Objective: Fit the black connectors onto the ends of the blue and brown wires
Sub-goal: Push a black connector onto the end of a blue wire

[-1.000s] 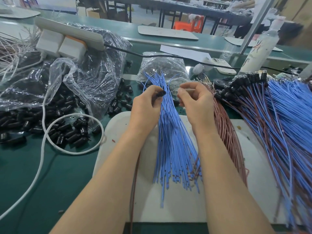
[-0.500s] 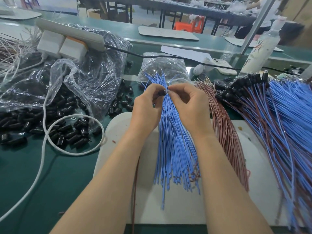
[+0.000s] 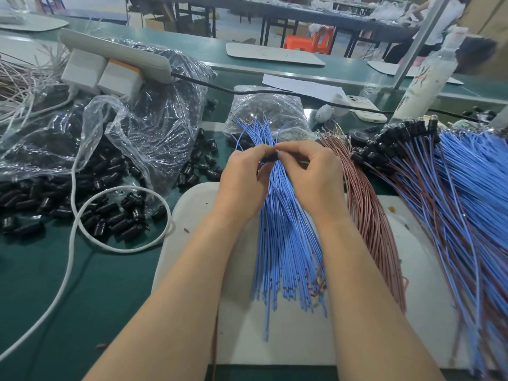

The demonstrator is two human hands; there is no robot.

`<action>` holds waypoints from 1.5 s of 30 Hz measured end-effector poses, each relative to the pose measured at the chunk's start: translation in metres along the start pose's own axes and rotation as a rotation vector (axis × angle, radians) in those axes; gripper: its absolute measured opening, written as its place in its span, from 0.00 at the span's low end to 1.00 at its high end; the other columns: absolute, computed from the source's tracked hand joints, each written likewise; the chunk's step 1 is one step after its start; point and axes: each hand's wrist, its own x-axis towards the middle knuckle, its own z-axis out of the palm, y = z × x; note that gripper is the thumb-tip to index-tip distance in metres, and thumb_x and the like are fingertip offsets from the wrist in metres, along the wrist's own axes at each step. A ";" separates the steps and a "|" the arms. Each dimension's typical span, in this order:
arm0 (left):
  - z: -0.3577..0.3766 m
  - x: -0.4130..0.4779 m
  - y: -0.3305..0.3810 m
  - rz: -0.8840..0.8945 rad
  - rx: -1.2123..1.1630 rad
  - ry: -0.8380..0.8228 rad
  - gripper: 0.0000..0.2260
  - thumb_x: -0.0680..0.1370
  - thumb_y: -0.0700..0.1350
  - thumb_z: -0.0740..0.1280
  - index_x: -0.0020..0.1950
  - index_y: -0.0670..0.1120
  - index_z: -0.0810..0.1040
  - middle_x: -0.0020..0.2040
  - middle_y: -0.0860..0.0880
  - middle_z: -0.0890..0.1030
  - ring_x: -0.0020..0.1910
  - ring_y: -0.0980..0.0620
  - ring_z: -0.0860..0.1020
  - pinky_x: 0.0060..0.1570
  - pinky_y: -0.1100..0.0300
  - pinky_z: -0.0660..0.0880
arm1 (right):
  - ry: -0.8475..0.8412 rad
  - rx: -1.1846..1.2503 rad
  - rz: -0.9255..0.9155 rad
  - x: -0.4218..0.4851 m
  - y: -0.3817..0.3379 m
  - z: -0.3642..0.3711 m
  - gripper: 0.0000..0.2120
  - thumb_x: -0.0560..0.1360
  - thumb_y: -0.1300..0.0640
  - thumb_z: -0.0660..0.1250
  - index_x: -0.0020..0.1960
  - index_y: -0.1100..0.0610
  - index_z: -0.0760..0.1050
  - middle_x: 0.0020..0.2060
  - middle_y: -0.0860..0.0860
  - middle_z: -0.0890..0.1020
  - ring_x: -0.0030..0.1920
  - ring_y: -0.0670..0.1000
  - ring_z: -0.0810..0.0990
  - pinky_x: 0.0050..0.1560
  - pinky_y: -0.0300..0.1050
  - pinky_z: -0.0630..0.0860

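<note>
A fan of loose blue wires (image 3: 286,243) lies on a white board (image 3: 291,342), with a bundle of brown wires (image 3: 371,215) to its right. Above the blue wires my left hand (image 3: 243,182) pinches a small black connector (image 3: 270,158). My right hand (image 3: 313,174) meets it fingertip to fingertip and pinches a thin wire end at the connector; the wire itself is mostly hidden by the fingers. Loose black connectors (image 3: 110,215) are heaped on the green table at the left. Finished blue and brown wires with black connectors (image 3: 398,138) lie at the right.
Crumpled clear plastic bags (image 3: 143,127) and a white power strip (image 3: 115,56) with plugs sit at the back left; a white cable (image 3: 74,243) loops over the table. A small bag of parts (image 3: 269,108), a phone (image 3: 362,108) and a white bottle (image 3: 423,83) stand behind.
My hands came together: a second ago they were apart, the left with the connector and the right with a wire end. Now the fingertips touch at the connector.
</note>
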 end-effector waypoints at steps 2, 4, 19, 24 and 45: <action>0.001 0.001 -0.001 -0.008 0.010 -0.007 0.10 0.79 0.40 0.65 0.58 0.48 0.80 0.47 0.56 0.80 0.50 0.52 0.72 0.49 0.74 0.66 | 0.010 0.077 0.072 0.002 0.001 -0.001 0.08 0.76 0.62 0.67 0.53 0.59 0.82 0.46 0.51 0.84 0.46 0.45 0.82 0.53 0.40 0.78; 0.001 0.002 -0.001 -0.038 0.007 -0.015 0.09 0.79 0.44 0.65 0.57 0.49 0.80 0.47 0.55 0.82 0.51 0.51 0.74 0.56 0.61 0.69 | 0.027 0.182 0.142 0.003 0.003 -0.002 0.07 0.76 0.63 0.66 0.51 0.58 0.82 0.43 0.51 0.84 0.45 0.48 0.82 0.53 0.45 0.79; 0.000 0.000 0.000 -0.050 -0.065 -0.056 0.06 0.77 0.39 0.66 0.48 0.44 0.82 0.37 0.51 0.83 0.39 0.53 0.79 0.39 0.70 0.69 | 0.021 0.514 0.393 0.001 0.010 0.003 0.05 0.76 0.64 0.67 0.43 0.57 0.79 0.38 0.54 0.82 0.38 0.46 0.82 0.40 0.33 0.77; 0.000 0.000 0.002 -0.108 -0.065 -0.119 0.05 0.77 0.41 0.66 0.49 0.45 0.82 0.39 0.51 0.83 0.43 0.53 0.80 0.48 0.62 0.74 | 0.006 0.435 0.388 0.002 0.013 0.006 0.06 0.77 0.63 0.66 0.43 0.55 0.78 0.38 0.53 0.82 0.39 0.48 0.81 0.42 0.36 0.78; 0.004 0.002 -0.012 -0.205 -0.060 -0.008 0.02 0.77 0.45 0.67 0.46 0.49 0.78 0.34 0.56 0.76 0.34 0.58 0.72 0.36 0.73 0.67 | 0.203 -0.311 0.382 0.005 0.039 -0.027 0.13 0.77 0.65 0.59 0.56 0.58 0.79 0.52 0.54 0.82 0.55 0.54 0.78 0.59 0.45 0.73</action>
